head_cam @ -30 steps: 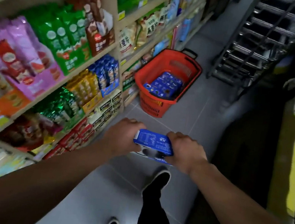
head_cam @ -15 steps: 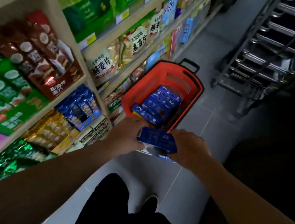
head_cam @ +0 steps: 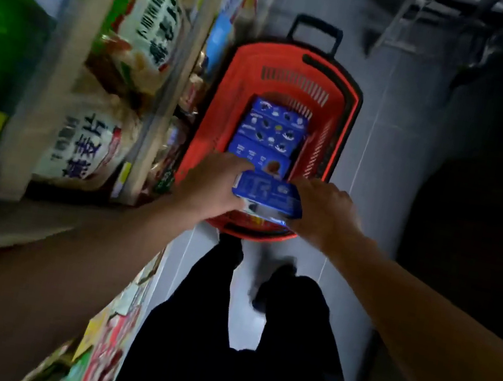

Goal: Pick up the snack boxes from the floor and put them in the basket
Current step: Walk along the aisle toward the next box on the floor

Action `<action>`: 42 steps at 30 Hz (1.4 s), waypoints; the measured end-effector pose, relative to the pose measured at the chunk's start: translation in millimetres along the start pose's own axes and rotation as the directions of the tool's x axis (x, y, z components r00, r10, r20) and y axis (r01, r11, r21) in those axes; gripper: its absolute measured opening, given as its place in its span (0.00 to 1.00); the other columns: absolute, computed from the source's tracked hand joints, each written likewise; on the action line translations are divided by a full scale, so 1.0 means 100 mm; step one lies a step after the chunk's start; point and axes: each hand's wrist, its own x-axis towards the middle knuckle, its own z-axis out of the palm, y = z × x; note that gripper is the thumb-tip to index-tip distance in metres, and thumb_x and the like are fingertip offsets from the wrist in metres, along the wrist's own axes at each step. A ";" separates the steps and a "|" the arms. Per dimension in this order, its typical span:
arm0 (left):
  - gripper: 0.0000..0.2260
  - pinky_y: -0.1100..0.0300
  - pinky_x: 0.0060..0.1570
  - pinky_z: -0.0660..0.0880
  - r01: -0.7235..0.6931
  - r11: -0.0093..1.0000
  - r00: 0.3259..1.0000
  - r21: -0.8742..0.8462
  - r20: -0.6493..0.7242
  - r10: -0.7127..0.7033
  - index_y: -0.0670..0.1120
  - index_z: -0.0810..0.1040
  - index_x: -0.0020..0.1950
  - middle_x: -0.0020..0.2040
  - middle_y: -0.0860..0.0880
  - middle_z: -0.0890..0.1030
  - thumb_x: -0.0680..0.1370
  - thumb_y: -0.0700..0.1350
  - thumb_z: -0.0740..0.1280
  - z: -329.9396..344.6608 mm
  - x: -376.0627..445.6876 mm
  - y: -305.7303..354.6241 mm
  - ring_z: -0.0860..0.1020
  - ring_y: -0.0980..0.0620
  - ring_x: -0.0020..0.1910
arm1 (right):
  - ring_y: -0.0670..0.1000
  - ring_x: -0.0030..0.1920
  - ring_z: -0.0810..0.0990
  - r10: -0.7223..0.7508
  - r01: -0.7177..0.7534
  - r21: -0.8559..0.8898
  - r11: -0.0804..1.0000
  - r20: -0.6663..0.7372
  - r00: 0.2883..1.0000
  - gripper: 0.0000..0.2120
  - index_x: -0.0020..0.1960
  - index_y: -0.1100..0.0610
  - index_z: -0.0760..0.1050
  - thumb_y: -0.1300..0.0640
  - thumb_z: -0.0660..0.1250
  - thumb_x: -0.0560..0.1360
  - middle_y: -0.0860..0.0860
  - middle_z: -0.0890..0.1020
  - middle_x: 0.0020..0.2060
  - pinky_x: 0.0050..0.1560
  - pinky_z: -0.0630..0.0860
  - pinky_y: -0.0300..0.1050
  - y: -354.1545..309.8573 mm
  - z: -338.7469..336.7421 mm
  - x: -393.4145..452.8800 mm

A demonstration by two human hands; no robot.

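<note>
A: What is hard to make out here?

B: The shelf [head_cam: 160, 128] on the left is smeared by blur, so its bags are vague. The right side is dark, and the held snack box [head_cam: 267, 194] covers the near end of the basket's inside.

A: Where is that box against the fingers?

B: It is held by its two short ends. The left hand [head_cam: 210, 188] has its fingers curled round the left end, and the right hand [head_cam: 322, 214] has its fingers curled round the right end. It hangs over the near rim of the red basket [head_cam: 341, 132].

A: And the other boxes?

B: Blue boxes in the basket [head_cam: 269, 133] lie flat in a row along its bottom.

A: Any open room?

B: The basket stands on the floor [head_cam: 391, 140] just beside the shelf; bare grey tiles lie to its right, and its black handle [head_cam: 315, 31] sticks out at the far end
</note>
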 end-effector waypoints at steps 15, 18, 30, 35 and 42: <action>0.22 0.53 0.53 0.73 0.060 0.995 0.994 0.082 0.090 -0.068 0.49 0.78 0.59 0.53 0.47 0.80 0.65 0.46 0.77 1.21 1.74 -1.62 0.76 0.44 0.54 | 0.59 0.63 0.73 -0.003 -0.014 0.100 0.995 0.170 0.985 0.36 0.75 0.52 0.61 0.49 0.72 0.71 0.54 0.72 0.66 0.62 0.73 0.54 0.38 1.28 2.29; 0.14 0.55 0.46 0.70 0.032 0.995 0.992 0.099 0.118 -0.043 0.50 0.78 0.48 0.44 0.49 0.80 0.65 0.44 0.74 1.52 1.99 -1.89 0.78 0.46 0.45 | 0.59 0.61 0.75 0.010 -0.032 0.114 0.993 0.193 0.981 0.35 0.74 0.53 0.62 0.46 0.72 0.72 0.54 0.72 0.65 0.60 0.74 0.54 0.42 1.70 2.61; 0.20 0.53 0.51 0.76 0.158 0.987 0.928 -0.019 0.343 -0.142 0.42 0.80 0.60 0.54 0.43 0.82 0.69 0.44 0.73 2.11 1.88 -2.30 0.79 0.45 0.51 | 0.59 0.69 0.68 -0.018 -0.053 0.196 0.979 0.348 0.937 0.31 0.76 0.54 0.60 0.45 0.65 0.77 0.54 0.67 0.72 0.63 0.73 0.55 0.42 2.60 2.77; 0.25 0.54 0.63 0.70 0.212 0.977 0.921 0.030 0.328 -0.210 0.43 0.74 0.69 0.65 0.43 0.77 0.73 0.47 0.72 1.87 1.82 -2.11 0.75 0.44 0.64 | 0.60 0.66 0.72 0.012 -0.086 0.212 0.973 0.327 0.945 0.32 0.76 0.54 0.59 0.46 0.65 0.76 0.56 0.69 0.70 0.60 0.75 0.54 0.40 2.30 2.58; 0.26 0.56 0.64 0.69 0.093 0.995 0.947 0.047 0.305 -0.103 0.46 0.72 0.71 0.68 0.45 0.76 0.74 0.47 0.71 0.91 1.66 -1.23 0.74 0.45 0.66 | 0.61 0.66 0.71 0.049 -0.092 0.201 0.975 0.209 0.977 0.32 0.75 0.54 0.63 0.46 0.67 0.75 0.54 0.68 0.71 0.62 0.74 0.54 0.31 1.19 1.90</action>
